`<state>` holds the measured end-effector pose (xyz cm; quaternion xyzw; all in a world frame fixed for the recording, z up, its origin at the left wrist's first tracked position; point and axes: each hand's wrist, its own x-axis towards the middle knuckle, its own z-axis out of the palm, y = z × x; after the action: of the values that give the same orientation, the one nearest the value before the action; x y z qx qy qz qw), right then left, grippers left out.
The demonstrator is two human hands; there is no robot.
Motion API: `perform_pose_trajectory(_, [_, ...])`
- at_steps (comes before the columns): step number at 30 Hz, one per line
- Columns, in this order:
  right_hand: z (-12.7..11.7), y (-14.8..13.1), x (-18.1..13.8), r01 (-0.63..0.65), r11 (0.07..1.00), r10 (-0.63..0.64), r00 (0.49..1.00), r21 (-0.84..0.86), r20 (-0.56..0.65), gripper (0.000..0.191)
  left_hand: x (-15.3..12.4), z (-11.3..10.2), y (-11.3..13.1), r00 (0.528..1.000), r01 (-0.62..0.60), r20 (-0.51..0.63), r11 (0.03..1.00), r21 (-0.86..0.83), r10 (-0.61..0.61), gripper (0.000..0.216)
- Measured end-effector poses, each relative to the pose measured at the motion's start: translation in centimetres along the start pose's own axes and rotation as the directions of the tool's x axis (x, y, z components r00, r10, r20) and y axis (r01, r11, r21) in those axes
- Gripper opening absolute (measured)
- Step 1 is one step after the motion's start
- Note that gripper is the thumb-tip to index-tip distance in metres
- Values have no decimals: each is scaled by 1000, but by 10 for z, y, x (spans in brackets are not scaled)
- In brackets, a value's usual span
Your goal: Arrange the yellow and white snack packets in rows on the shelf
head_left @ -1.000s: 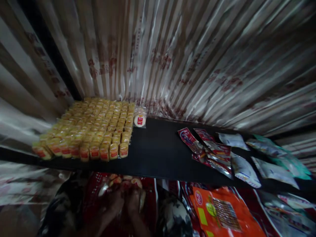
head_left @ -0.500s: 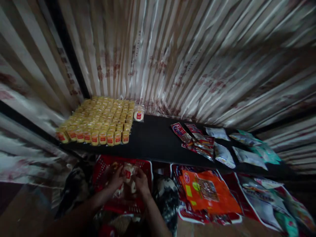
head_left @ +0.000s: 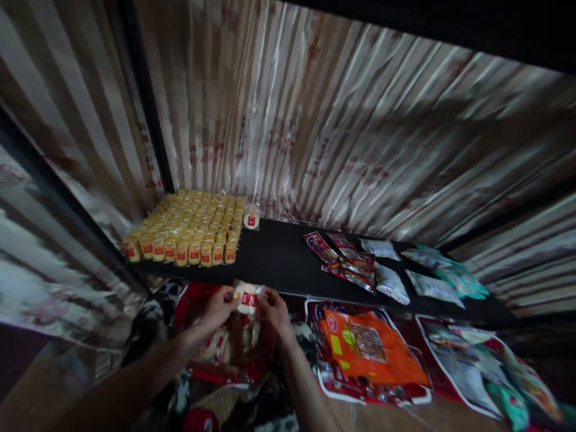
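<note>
Between my two hands is a white round snack in a clear wrapper with a red label (head_left: 247, 300). My left hand (head_left: 220, 307) pinches its left edge and my right hand (head_left: 273, 309) its right edge. They hold it over a red bag (head_left: 189, 298) on my lap, close to the shelf's front edge. More wrapped white snacks (head_left: 218, 347) lie inside the bag. A similar wrapped white snack (head_left: 251, 217) stands at the back of the black shelf (head_left: 274, 258), beside neat rows of small yellow wrapped cakes (head_left: 193, 225).
Red snack packets (head_left: 346, 261), white packets (head_left: 390, 283) and green packets (head_left: 461, 281) lie on the shelf's right side. Below it stand a bag with an orange packet (head_left: 373, 345) and another bag of mixed packets (head_left: 472, 366). A dark post (head_left: 146, 96) rises at left; striped sheeting (head_left: 315, 120) hangs behind.
Both hands have lifted the wrapped white snack up out of the red bag, toward the shelf's front edge. The camera view has shifted slightly, showing a dark beam at top right.
</note>
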<state>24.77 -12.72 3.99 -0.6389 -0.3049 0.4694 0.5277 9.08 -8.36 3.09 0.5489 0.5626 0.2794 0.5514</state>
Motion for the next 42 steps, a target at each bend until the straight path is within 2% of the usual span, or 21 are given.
perform_pose_trajectory(2, [-3,0,3,34,992,-40,998,-125,-44,55,-1,-8,20,992,-122,10,962,245,124,16])
perform_pose_trajectory(4, [-7,-2,4,124,947,-152,986,-295,-74,61,-3,-15,44,975,-217,66,838,500,214,22])
perform_pose_trajectory(6, [-10,-9,6,264,853,-318,947,-450,-46,56,-4,-19,67,956,-290,161,693,660,246,23])
perform_pose_trajectory(8, [-11,-18,9,390,746,-449,893,-539,24,47,0,-21,86,931,-363,257,581,728,259,24])
perform_pose_trajectory(10, [-10,-26,15,440,697,-490,869,-567,73,39,7,-20,103,904,-426,329,509,748,274,24])
perform_pose_trajectory(12, [-10,-32,24,419,713,-466,882,-563,66,33,17,-18,116,886,-462,369,462,757,281,23])
perform_pose_trajectory(15, [-9,-37,46,384,794,-405,912,-472,61,29,32,-11,130,878,-472,370,424,773,304,23])
perform_pose_trajectory(18, [-8,-39,75,364,880,-364,929,-305,60,33,43,2,131,872,-447,255,466,764,418,36])
perform_pose_trajectory(20, [-6,-40,98,341,913,-347,938,-222,16,35,49,14,125,856,-432,141,540,722,497,44])
perform_pose_trajectory(22, [-3,-41,123,326,924,-337,941,-198,-27,36,58,28,114,856,-423,61,627,654,514,46])
perform_pose_trajectory(26, [10,-45,170,286,920,-312,948,-270,-57,31,86,51,98,917,-307,-74,810,499,393,45])
perform_pose_trajectory(29, [22,-52,198,286,910,-318,946,-301,-60,29,113,58,97,946,-198,-155,888,415,284,46])
perform_pose_trajectory(35, [38,-66,238,285,848,-341,939,-447,-48,21,166,62,102,965,-34,-239,959,281,104,47])
perform_pose_trajectory(42, [44,-66,265,276,808,-347,937,-521,-43,20,197,68,99,956,-36,-273,967,251,106,52])
